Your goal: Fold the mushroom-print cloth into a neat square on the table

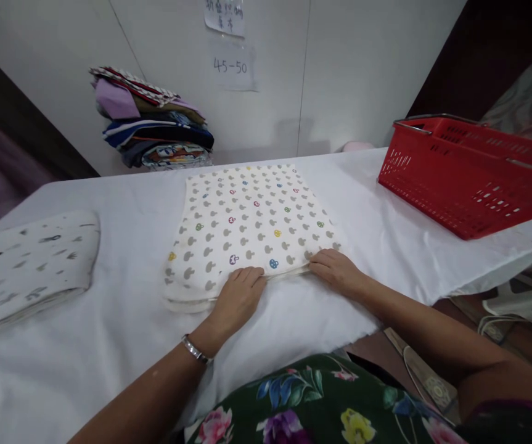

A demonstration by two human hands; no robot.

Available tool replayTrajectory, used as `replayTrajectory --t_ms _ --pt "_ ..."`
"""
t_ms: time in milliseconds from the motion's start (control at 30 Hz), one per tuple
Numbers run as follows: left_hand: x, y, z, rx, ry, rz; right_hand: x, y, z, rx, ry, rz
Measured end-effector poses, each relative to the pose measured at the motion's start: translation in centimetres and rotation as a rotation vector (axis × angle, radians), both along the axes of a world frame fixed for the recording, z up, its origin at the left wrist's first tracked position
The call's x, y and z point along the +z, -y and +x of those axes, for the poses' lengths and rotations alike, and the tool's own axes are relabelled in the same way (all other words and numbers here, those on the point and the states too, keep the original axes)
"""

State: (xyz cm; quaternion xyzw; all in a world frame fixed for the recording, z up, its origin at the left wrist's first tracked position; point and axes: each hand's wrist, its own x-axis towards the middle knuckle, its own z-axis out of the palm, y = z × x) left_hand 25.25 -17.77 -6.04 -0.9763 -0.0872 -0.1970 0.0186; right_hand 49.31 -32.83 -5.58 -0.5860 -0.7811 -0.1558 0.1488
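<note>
A cream cloth (247,216) printed with grey and coloured mushrooms lies folded in layers, flat on the white-covered table. My left hand (238,296), with a metal band at its wrist, holds the cloth's near edge left of its middle. Its fingers are on top and close together; the thumb is hidden. Near the right front corner, my right hand (335,271) grips the same edge, fingers curled over the fabric. The layers show along the near side, at the left corner.
Another folded printed cloth (34,265) lies at the left. A pile of folded fabrics (155,123) stands at the back by the wall. The red plastic basket (469,179) sits at the right end of the white tablecloth (131,345). Paper signs (233,65) hang on the wall.
</note>
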Motion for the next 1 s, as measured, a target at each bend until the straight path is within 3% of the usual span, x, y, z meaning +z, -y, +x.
replayTrajectory --t_ms 167,367,500,767,1000 --pt "0.3 -0.4 0.2 -0.003 -0.014 0.014 0.4 -0.5 0.6 0.034 0.020 -0.025" --pt "0.6 -0.9 0.4 0.041 -0.018 0.109 0.9 -1.6 1.3 0.037 -0.006 0.093" --pt "0.5 -0.5 0.1 0.004 -0.076 0.158 0.6 -1.3 0.7 0.097 0.047 -0.011" --pt "0.5 -0.1 -0.2 -0.016 -0.165 0.187 0.1 -0.8 -0.1 0.049 0.077 -0.135" --pt "0.8 0.6 -0.6 0.021 -0.205 0.183 1.1 -0.5 -0.5 0.060 0.050 -0.208"
